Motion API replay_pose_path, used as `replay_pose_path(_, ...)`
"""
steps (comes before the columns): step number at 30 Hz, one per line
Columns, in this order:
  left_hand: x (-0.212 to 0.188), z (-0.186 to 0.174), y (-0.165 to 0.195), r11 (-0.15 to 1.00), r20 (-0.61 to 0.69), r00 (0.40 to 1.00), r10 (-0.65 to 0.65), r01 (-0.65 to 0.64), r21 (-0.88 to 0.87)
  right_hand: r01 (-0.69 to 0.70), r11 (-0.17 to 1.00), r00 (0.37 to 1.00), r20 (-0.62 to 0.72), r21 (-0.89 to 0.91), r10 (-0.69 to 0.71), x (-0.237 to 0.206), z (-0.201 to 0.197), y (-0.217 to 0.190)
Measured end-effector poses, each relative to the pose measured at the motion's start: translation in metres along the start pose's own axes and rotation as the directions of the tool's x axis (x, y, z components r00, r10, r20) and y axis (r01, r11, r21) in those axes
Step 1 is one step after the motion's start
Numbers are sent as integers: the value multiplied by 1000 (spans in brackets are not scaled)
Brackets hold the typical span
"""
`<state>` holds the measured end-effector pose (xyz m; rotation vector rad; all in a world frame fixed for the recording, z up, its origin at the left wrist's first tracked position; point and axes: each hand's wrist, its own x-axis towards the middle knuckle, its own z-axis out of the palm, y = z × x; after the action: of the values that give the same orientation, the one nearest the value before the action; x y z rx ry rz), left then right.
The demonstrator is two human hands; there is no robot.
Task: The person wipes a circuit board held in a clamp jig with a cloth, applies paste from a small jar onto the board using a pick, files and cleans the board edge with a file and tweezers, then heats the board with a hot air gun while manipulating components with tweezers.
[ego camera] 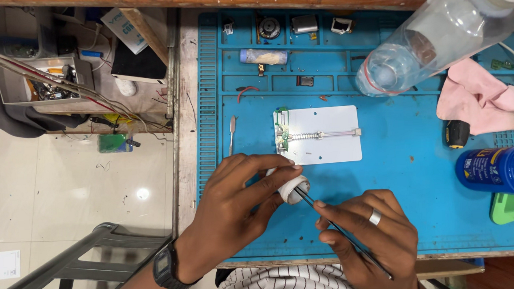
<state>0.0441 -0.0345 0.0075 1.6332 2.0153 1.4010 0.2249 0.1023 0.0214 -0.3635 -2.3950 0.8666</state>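
My left hand (236, 203) pinches a small white wad of cotton or tape (293, 190) between thumb and fingers, just above the blue work mat (408, 172). My right hand (371, 238), with a ring on one finger, grips thin black tweezers (330, 222) whose tips touch the white wad. Just beyond the hands lies a white holder plate (326, 134) with a small green circuit board (282, 135) clamped at its left edge by a spring bar.
A metal pry tool (232, 134) lies left of the plate. A clear plastic bottle (437, 38), a pink cloth (480, 100), a blue can (495, 171) and a green object (511, 207) sit at the right. Small parts fill the mat's top compartments. A cluttered box (40, 84) stands left.
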Motion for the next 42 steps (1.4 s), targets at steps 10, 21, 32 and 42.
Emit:
replay_pose_path(10,-1,1,-1,987,26,999,-47,50,-152,-100,981,995,31,167,96,-6,-1,7)
replay_pose_path(21,0,-2,-2,959,49,994,-102,111,-262,-177,894,972,-68,411,223,-34,-2,20)
replay_pose_path(32,0,-1,-1,981,21,997,-75,78,-175,-109,965,993,-28,240,119,-24,-2,16)
replay_pose_path(42,-1,-1,-2,983,47,995,-88,94,-156,-46,997,999,22,67,44,-5,3,0)
